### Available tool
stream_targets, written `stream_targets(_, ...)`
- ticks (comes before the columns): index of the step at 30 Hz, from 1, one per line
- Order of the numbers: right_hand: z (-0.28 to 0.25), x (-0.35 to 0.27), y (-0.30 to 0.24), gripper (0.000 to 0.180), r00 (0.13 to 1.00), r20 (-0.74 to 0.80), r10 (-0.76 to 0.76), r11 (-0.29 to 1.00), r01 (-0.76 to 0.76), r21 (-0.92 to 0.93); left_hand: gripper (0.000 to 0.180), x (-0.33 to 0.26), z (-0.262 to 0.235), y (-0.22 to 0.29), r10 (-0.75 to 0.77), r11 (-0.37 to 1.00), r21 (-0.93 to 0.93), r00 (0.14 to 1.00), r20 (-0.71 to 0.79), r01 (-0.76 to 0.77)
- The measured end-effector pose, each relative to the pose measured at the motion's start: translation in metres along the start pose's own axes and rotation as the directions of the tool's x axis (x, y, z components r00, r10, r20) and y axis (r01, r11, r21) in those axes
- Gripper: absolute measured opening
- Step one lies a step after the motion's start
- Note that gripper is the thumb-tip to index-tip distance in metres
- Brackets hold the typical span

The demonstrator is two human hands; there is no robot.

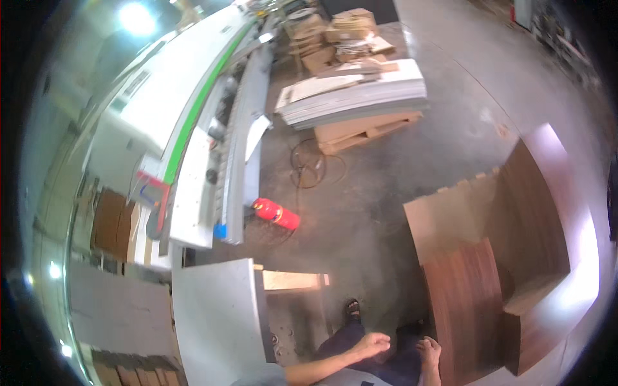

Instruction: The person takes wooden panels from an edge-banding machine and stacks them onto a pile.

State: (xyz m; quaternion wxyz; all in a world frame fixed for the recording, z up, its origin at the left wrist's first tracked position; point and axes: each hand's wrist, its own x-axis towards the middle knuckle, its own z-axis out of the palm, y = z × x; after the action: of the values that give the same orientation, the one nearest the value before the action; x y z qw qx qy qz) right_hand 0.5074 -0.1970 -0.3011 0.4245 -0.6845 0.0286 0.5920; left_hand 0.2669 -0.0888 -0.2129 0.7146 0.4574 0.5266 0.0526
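My left hand (372,346) hangs in front of my body at the bottom centre, its fingers loosely bent and a little apart, with nothing seen in it. To its right, my right hand (429,352) is also half curled and holds nothing that I can see. It is close to the left edge of a stack of reddish-brown wood-grain panels (465,302), and I cannot tell whether it touches them. A pale grey board (219,315) lies on a stack to the left of my left hand.
A long white machine (168,83) with a green strip runs along the left. A red fire extinguisher (277,213) stands on the floor beside it. Ahead, a wooden pallet (367,132) carries stacked white boards (360,93). Brown panels (531,219) rise at right. A cable (308,164) lies coiled.
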Motion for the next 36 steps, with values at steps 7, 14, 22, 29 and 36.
stream_targets(7, 0.121, -0.039, -0.032, 0.04, 0.965, 0.244, -0.097, 0.986, 0.126, -0.107, 0.04, -0.075, -0.141, 0.064, 0.223, 0.915, -0.253, 0.915, -0.336, -0.316)
stream_targets(14, 0.21, -0.056, -0.058, 0.039, 0.906, 0.408, -0.112, 0.96, 0.204, -0.19, 0.039, -0.153, -0.217, 0.075, 0.209, 0.812, -0.407, 0.859, -0.468, -0.419)
stream_targets(22, 0.244, -0.065, -0.097, 0.032, 0.843, 0.538, 0.001, 0.734, 0.365, -0.573, 0.036, -0.187, -0.193, 0.057, 0.039, 0.681, -0.569, 0.799, -0.6, -0.46)
stream_targets(29, 0.236, -0.044, -0.122, 0.036, 0.841, 0.541, -0.021, 0.838, 0.309, -0.45, 0.03, -0.166, -0.176, 0.057, 0.055, 0.643, -0.557, 0.757, -0.651, -0.525)
stream_targets(36, 0.207, -0.055, -0.15, 0.032, 0.907, 0.421, -0.017, 0.816, 0.256, -0.518, 0.031, -0.148, -0.156, 0.088, 0.103, 0.734, -0.534, 0.847, -0.522, -0.419)
